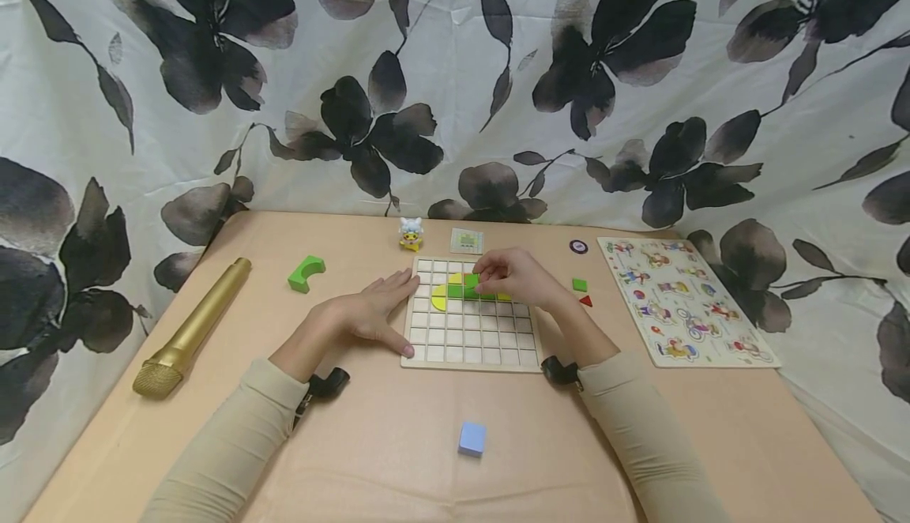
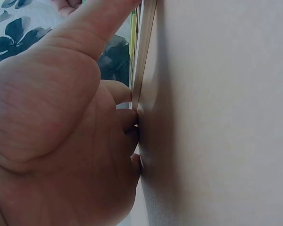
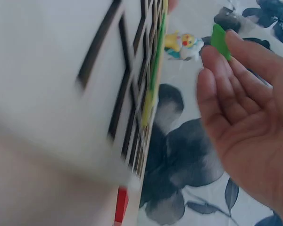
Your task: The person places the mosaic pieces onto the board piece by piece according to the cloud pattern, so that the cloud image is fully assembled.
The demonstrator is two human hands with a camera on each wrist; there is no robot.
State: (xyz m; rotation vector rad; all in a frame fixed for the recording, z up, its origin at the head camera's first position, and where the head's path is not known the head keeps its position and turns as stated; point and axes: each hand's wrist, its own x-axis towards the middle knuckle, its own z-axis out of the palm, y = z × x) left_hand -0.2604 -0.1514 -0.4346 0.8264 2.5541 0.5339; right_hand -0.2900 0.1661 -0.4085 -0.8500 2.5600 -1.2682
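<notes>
My right hand (image 1: 515, 276) is over the upper part of a white grid board (image 1: 472, 353). Between thumb and fingertips it pinches a green square tile (image 3: 220, 42), raised off the board in the right wrist view. Yellow tiles (image 1: 439, 299) and green tiles (image 1: 455, 291) lie on the board's upper rows, partly hidden by that hand. My left hand (image 1: 370, 314) rests at the board's left edge with fingers extended, the thumb by the lower left corner. In the left wrist view its fingertips reach the board's wooden side (image 2: 145, 47).
Right of the board lie a loose green square (image 1: 579, 284), a red triangle (image 1: 586, 301), a round token (image 1: 579, 246) and a picture board (image 1: 697, 310). Behind stand a small figure (image 1: 410, 235) and a card (image 1: 467, 241). A gold microphone (image 1: 192, 329), green arch block (image 1: 306, 273) and blue block (image 1: 471, 438) lie around.
</notes>
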